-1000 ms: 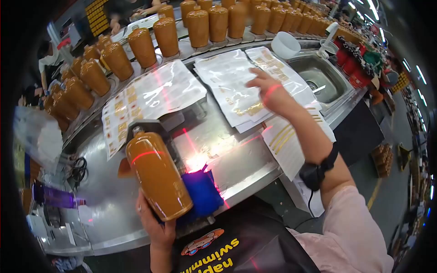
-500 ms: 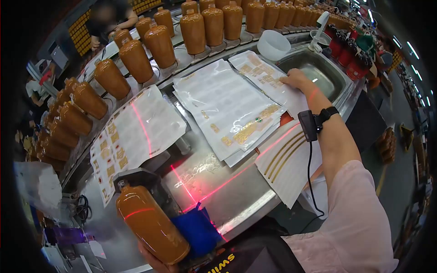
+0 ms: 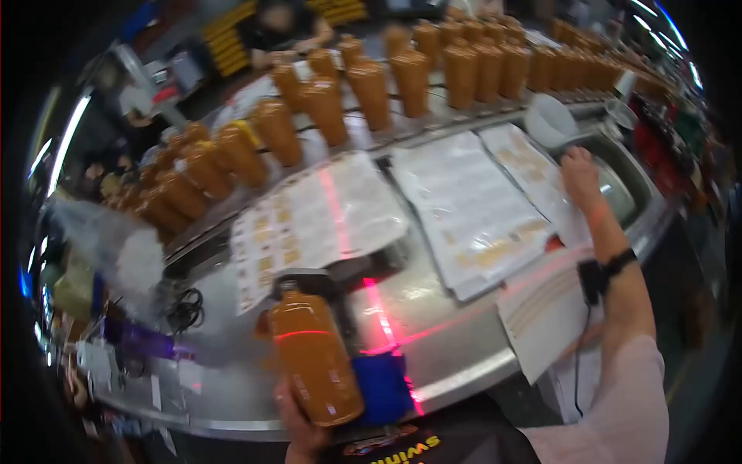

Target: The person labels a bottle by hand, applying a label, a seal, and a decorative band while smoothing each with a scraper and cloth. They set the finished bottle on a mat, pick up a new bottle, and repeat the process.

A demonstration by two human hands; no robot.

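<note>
While the left hand [image 3: 303, 421] grips a brown bottle [image 3: 314, 362] over the counter [image 3: 456, 340], its fingers are clenched around it. Right hand [image 3: 580, 172] rests on a label sheet [image 3: 533, 179]; its finger grip cannot be told.

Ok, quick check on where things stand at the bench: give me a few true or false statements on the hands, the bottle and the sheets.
1. The left hand holds an amber bottle from below. True.
2. The right hand grips a second bottle. False: it rests on the label sheets beside the sink.
3. A red laser line crosses the held bottle. True.
4. The blue block lies inside the sink. False: it sits by the held bottle at the near bench edge.
5. Rows of amber bottles stand behind the sheets. True.
</note>
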